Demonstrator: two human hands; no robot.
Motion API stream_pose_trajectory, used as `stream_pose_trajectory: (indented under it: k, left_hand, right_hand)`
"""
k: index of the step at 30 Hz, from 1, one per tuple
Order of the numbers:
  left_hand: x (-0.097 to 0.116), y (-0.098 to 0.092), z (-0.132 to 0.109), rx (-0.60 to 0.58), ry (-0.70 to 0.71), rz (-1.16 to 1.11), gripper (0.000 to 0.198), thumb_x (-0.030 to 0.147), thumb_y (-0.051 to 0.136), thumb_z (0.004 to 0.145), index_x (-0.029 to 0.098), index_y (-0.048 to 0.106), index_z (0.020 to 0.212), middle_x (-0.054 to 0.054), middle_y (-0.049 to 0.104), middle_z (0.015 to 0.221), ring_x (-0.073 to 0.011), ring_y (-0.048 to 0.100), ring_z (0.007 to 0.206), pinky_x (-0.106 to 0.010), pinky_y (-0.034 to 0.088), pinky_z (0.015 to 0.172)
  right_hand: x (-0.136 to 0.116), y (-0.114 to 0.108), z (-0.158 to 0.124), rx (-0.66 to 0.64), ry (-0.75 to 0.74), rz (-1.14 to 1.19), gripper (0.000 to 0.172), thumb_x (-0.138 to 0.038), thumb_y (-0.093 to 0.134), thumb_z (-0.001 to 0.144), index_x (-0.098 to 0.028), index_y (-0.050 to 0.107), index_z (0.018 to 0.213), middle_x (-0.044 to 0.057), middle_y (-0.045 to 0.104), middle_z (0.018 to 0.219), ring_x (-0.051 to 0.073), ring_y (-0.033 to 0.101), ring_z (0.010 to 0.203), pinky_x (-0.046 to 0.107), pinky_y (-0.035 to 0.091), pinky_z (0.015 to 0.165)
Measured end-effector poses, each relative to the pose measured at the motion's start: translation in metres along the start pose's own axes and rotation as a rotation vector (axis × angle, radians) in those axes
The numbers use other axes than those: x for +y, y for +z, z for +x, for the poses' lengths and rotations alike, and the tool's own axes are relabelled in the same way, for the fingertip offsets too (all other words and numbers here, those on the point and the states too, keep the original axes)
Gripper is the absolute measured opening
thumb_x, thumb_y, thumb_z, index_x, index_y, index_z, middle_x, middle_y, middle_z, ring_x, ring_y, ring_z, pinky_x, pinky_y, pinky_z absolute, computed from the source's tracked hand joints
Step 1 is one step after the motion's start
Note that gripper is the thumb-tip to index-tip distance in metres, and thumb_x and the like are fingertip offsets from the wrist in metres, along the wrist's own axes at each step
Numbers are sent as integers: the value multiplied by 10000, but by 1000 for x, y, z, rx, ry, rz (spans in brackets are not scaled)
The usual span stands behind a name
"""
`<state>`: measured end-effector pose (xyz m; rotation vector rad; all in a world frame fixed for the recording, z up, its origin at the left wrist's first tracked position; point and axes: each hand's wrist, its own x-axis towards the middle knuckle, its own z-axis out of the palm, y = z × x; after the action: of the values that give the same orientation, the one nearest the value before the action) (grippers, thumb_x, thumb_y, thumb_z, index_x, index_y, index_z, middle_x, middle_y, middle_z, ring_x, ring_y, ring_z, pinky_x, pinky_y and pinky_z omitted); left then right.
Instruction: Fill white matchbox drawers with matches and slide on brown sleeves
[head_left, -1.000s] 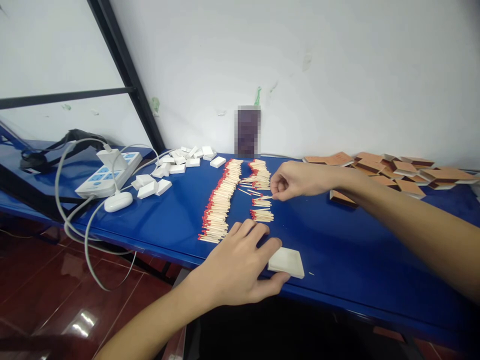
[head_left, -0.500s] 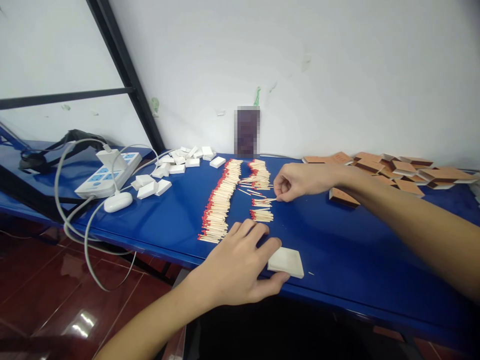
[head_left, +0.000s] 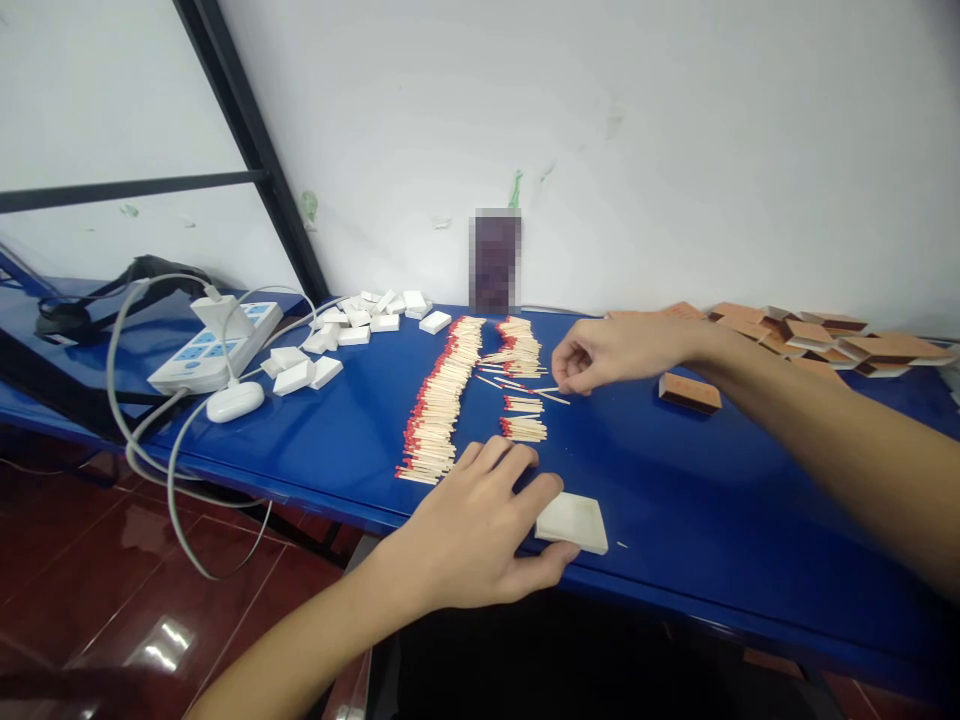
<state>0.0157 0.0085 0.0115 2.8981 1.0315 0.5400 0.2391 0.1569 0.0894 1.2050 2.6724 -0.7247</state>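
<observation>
My left hand (head_left: pixel 480 530) rests on the blue table (head_left: pixel 675 480) near its front edge, thumb and fingers closed on the side of a white matchbox tray (head_left: pixel 574 521). My right hand (head_left: pixel 600 352) hovers further back, fingers pinched on matches (head_left: pixel 553 394) drawn from small loose bundles (head_left: pixel 523 418). A long row of red-tipped matches (head_left: pixel 441 400) lies left of them, and a shorter heap (head_left: pixel 517 345) behind.
White inner trays (head_left: pixel 352 325) are scattered at the back left beside a power strip (head_left: pixel 214 345), a white adapter (head_left: pixel 235 401) and grey cables. Brown matchbox sleeves (head_left: pixel 810 335) are piled at the back right, one (head_left: pixel 690 392) apart. A dark blurred object (head_left: pixel 495 260) leans on the wall.
My right hand has moved slightly right and back from the small bundles, pulling matches with it. My left hand has stayed on the white tray.
</observation>
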Motion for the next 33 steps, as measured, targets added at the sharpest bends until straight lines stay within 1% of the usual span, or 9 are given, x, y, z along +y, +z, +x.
stream_pose_trajectory:
  k: [5,9,12,16,18,22,25,28,33]
  left_hand:
    - [0,0,0,-18,-10,-9,389,474,521,953,166,600,1177,-106,563,1090,-281,489,994,-442,464,873]
    - [0,0,1,-14,-9,-11,390,475,516,955,166,600,1177,-108,564,1088,-282,487,995,-449,464,879]
    - [0,0,1,-20,-12,-13,390,473,518,955,162,603,1175,-108,563,1092,-282,484,999,-449,464,880]
    - [0,0,1,-19,-8,-15,389,475,517,958,164,601,1177,-107,565,1099,-281,486,1008,-451,463,890]
    - [0,1,1,-19,-8,-15,392,478,516,957,165,598,1180,-106,565,1102,-281,487,1007,-452,464,889]
    - [-1,1,1,-19,-8,-12,400,483,514,956,165,599,1184,-106,564,1104,-285,489,1004,-453,462,887]
    - [0,0,1,-20,-9,-10,401,482,504,961,163,600,1186,-107,564,1103,-284,491,1000,-451,462,884]
    - [0,0,1,-23,-10,-9,397,478,506,961,164,602,1184,-105,564,1105,-284,490,1006,-447,461,887]
    - [-1,1,0,-23,-11,-5,392,478,506,959,167,605,1176,-103,561,1102,-281,485,991,-447,460,877]
  right_hand:
    - [-9,14,11,29,-89,70,122,-304,598,778,-213,669,739,18,695,699,162,598,640,271,429,587]
    - [-11,19,16,22,-100,77,123,-299,605,767,-196,671,767,14,683,663,156,589,610,266,415,574]
    - [-11,16,14,60,-71,37,139,-311,600,774,-193,673,767,9,672,640,145,567,580,267,398,569]
    - [-10,13,11,127,31,-98,145,-308,590,773,-185,658,736,14,649,637,140,542,570,274,378,575]
    - [-9,13,13,118,59,-148,145,-308,584,773,-186,647,724,15,641,644,142,544,581,276,373,585]
    - [-5,16,16,47,67,-152,106,-272,575,761,-188,621,714,10,638,651,148,552,600,275,371,595]
    - [-5,14,15,42,48,-153,84,-245,574,747,-185,618,707,5,630,653,143,539,592,274,365,595]
    - [-12,12,12,94,20,-127,92,-249,574,759,-182,618,714,-8,596,624,127,503,563,269,355,584]
    - [-26,23,15,127,-117,-73,101,-242,567,775,-181,612,709,-18,578,614,115,483,560,257,332,555]
